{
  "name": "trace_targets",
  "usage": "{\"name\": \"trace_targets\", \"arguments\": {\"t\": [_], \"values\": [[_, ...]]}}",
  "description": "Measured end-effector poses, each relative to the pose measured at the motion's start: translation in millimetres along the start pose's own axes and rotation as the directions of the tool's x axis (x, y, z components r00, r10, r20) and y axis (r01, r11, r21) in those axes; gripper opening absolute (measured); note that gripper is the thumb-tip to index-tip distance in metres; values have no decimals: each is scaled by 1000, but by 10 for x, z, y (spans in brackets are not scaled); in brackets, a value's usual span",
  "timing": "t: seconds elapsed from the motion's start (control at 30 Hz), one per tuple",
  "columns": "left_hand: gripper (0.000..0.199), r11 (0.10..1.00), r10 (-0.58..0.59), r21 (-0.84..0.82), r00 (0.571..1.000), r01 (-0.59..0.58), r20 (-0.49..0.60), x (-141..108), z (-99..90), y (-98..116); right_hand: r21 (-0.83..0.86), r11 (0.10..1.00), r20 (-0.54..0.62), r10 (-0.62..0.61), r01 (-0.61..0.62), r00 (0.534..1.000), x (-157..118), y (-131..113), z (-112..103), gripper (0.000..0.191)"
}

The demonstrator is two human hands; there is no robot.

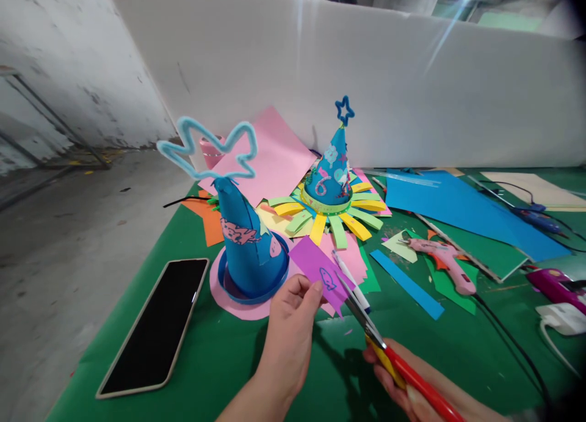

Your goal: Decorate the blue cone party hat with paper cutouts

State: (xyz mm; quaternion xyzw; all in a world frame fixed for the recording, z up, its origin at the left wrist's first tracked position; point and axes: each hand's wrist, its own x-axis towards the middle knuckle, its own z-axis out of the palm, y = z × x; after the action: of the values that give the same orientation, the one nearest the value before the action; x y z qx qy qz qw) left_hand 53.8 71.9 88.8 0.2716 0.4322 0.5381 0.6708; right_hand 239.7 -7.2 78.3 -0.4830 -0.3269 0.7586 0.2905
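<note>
Between its thumb and fingers my left hand (295, 324) pinches a piece of purple paper (311, 258), on which a small blue fish is drawn. My right hand (412, 379) grips scissors (366, 324) with red and yellow handles; their blades are apart at the paper's right edge, beside the drawing. Behind my left hand stands a blue paper cone hat (249, 251) on a pink round brim, topped by a light blue pipe-cleaner shape (208, 147). A white pen (352, 281) lies partly hidden behind the paper and the blades.
A phone (155, 327) lies at the left. A second decorated cone hat (328, 178) with yellow and green strips stands behind. On the right are a pink glue gun (444, 260) with its cord, a blue strip (407, 284), blue sheets (467, 211) and a white charger (561, 318).
</note>
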Motion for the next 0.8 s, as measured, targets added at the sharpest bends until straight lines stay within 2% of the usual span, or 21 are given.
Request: {"name": "trace_targets", "arguments": {"t": [0.1,0.3,0.63,0.8], "values": [[20,1000,1,18,1000,-1,1,1,-16,-7,-29,1000,-25,3,-3,1000,23,33,11,42],[20,1000,5,31,1000,-5,1,3,-37,-42,-71,997,-3,30,-30,1000,114,83,-29,44],[18,999,13,42,1000,-13,0,-4,-24,-25,14,1000,72,7,-8,997,189,131,-59,37],[18,1000,0,24,1000,-1,9,-2,-17,-18,38,999,88,-18,15,996,172,164,-73,41]]}}
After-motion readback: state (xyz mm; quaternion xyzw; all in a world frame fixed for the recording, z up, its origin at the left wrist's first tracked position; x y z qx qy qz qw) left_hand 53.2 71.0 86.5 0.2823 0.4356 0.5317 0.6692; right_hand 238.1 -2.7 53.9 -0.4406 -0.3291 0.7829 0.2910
